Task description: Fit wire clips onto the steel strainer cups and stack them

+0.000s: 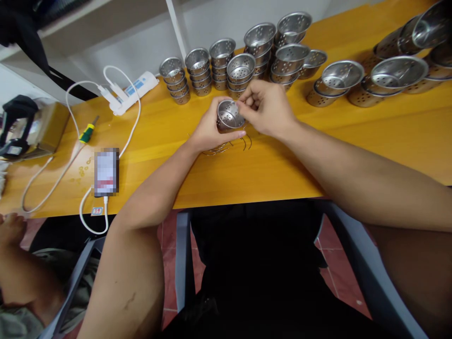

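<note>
My left hand (208,134) is wrapped round a small perforated steel cup (228,114), holding it tilted just above the yellow table (353,155). My right hand (266,108) is closed in a pinch at the cup's rim; what it pinches is too small to make out. Several thin wire hooks (229,145) lie on the table under and beside my hands.
Stacks of small perforated cups (215,68) stand behind my hands, larger steel cups (388,77) at the back right. To the left lie a white power strip (130,92) with cables, a screwdriver (87,132), a phone (106,172). Another person's arm (14,263) shows bottom left.
</note>
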Available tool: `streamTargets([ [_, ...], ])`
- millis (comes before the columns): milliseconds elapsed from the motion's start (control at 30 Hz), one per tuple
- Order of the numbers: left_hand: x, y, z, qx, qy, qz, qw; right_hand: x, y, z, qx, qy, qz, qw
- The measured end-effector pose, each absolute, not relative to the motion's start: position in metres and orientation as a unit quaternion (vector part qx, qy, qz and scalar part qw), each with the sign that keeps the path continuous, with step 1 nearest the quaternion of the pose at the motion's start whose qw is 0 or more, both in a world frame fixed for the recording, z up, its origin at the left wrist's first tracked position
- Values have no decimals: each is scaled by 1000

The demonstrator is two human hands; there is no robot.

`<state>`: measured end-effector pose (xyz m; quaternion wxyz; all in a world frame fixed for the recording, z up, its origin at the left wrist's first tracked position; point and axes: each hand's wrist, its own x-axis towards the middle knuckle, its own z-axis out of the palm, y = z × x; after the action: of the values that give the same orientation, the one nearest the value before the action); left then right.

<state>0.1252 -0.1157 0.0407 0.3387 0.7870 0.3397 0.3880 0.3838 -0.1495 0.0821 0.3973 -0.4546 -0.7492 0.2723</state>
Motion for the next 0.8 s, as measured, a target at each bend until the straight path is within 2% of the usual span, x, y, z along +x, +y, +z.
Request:
streamTargets([
  [267,123,-119,45,782,347,396,334,379,-154,97,-418,-713,352,439],
  [500,117,-107,32,779,315,404,361,393,-165,118,-353,-754,423,357],
  [800,124,-111,37,772,323,407,367,390,-158,108,-362,-735,443,364],
])
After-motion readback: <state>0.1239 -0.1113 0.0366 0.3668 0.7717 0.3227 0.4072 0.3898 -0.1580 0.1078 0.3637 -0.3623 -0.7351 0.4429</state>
